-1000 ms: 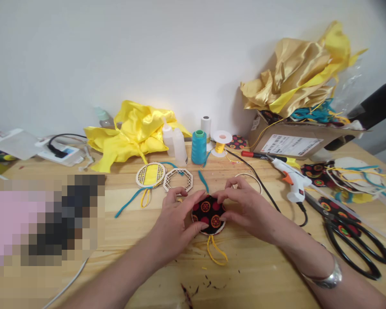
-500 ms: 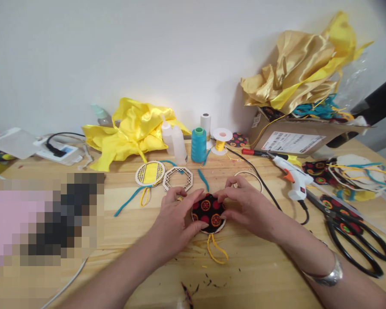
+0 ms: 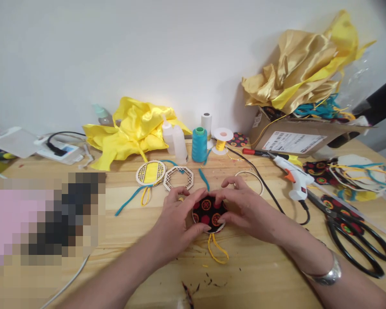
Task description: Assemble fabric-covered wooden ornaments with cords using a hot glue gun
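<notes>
A round disc covered in black patterned fabric (image 3: 209, 212) lies on the wooden table between both hands. A yellow cord loop (image 3: 218, 249) comes out at its near edge, and a teal ribbon (image 3: 203, 178) runs from its far edge. My left hand (image 3: 183, 214) grips the disc's left rim, thumb on the fabric and fingers at the far side. On the right rim, my right hand (image 3: 242, 208) holds with thumb and index finger, its fingers curled. Just beyond are an octagonal wooden lattice frame (image 3: 191, 183) and a round lattice piece with yellow backing (image 3: 151, 173).
Glue gun (image 3: 296, 178) and black-handled scissors (image 3: 354, 231) lie to the right. A teal thread cone (image 3: 199, 145), a yellow cord spool (image 3: 221, 141) and bottles (image 3: 180, 146) stand behind. Yellow satin (image 3: 135, 128) and a fabric-filled cardboard box (image 3: 286, 135) sit by the wall.
Both hands keep the disc in the same place. My right fingers have shifted slightly along its upper right edge; the view has moved a little.
</notes>
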Demonstrator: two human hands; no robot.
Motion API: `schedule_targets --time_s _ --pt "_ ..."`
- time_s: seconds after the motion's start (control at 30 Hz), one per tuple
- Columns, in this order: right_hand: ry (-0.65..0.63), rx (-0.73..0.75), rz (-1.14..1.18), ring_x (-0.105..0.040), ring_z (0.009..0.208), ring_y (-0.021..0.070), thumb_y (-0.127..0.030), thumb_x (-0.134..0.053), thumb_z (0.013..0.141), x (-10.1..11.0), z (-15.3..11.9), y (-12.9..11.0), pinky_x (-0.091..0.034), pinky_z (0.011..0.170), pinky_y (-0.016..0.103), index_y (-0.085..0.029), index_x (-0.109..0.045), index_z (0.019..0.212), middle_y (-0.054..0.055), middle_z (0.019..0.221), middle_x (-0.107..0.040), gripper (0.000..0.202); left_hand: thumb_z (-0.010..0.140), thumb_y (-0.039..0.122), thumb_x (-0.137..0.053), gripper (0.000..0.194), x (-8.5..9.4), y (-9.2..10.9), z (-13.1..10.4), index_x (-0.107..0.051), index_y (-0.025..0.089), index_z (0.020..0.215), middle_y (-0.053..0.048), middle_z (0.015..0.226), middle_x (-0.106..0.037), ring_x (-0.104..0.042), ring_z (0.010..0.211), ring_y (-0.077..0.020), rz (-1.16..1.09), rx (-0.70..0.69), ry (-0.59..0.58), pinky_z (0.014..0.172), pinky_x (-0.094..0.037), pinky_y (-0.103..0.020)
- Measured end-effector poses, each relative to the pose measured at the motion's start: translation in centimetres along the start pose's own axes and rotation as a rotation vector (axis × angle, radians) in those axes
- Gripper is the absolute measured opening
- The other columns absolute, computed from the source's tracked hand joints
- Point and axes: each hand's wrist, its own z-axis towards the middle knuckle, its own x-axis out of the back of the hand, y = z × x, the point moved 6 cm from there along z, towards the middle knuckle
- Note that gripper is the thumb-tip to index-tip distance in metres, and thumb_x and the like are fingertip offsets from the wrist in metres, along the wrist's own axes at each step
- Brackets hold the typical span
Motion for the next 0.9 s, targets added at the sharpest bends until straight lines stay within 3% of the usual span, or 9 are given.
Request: schedule_targets --time_s 0.17,0.37,0.6,0.77,0.83,0.9 --pt "-0.026 -0.005 -0.021 -0.039 0.111 0.0204 -0.015 -0.065 0.080 -0.2 -0.1 0.2 -0.041 0.090 0.031 -0.022 -0.061 0.095 0.002 0.092 -0.062 0.018 0.077 0.032 -0.067 0.065 -0.1 -0.1 -0.1 -0.041 0.023 0.135 -0.008 0.126 -0.056 -0.035 0.121 -0.0275 0.009 0.020 -0.001 0.104 -0.032 -0.049" --pt "0.032 0.040 0.000 -0.041 0.111 0.0205 -0.016 -0.065 0.080 -0.1 -0.2 0.2 -0.042 0.092 0.034 -0.023 -0.061 0.099 0.003 0.100 -0.062 0.020 0.078 0.032 -0.066 0.064 0.2 0.0 -0.1 -0.040 0.024 0.136 -0.008 0.129 -0.053 -0.035 0.122 -0.0273 -0.013 0.021 0.005 0.104 -0.032 -0.049" --pt "0.030 0.045 -0.017 -0.043 0.112 0.0206 -0.020 -0.068 0.079 0.3 -0.3 -0.3 -0.044 0.091 0.033 -0.025 -0.061 0.098 0.002 0.099 -0.064 0.021 0.075 0.035 -0.069 0.067 0.1 -0.3 0.0 -0.041 0.025 0.135 -0.007 0.126 -0.058 -0.035 0.121 -0.0300 0.009 0.042 -0.025 0.102 -0.033 -0.051" --pt "0.205 0.150 -0.129 -0.049 0.104 0.0193 -0.022 -0.058 0.087 1.7 -0.7 -1.4 -0.041 0.094 0.036 -0.021 -0.060 0.100 0.005 0.108 -0.062 0.013 0.077 0.041 -0.065 0.063 1.4 -0.2 -0.1 -0.043 0.023 0.134 -0.009 0.123 -0.060 -0.039 0.120 -0.0295 0.028 0.015 0.134 0.099 -0.038 -0.048" --pt "0.260 0.129 -0.206 -0.052 0.095 0.0189 -0.019 -0.052 0.090 1.8 -0.9 -2.0 -0.043 0.087 0.034 -0.019 -0.060 0.095 0.007 0.101 -0.062 0.010 0.081 0.038 -0.061 0.053 2.2 -0.1 -0.2 -0.047 0.021 0.130 -0.009 0.121 -0.061 -0.044 0.117 -0.0271 0.022 -0.016 0.234 0.098 -0.040 -0.045" --pt "0.235 0.070 -0.293 -0.054 0.085 0.0184 -0.018 -0.048 0.091 1.5 -1.0 -2.6 -0.045 0.076 0.032 -0.017 -0.062 0.087 0.007 0.091 -0.062 0.014 0.085 0.033 -0.057 0.041 2.8 0.0 -0.4 -0.052 0.021 0.124 -0.007 0.116 -0.064 -0.052 0.111 -0.0234 -0.003 -0.043 0.307 0.095 -0.043 -0.039"
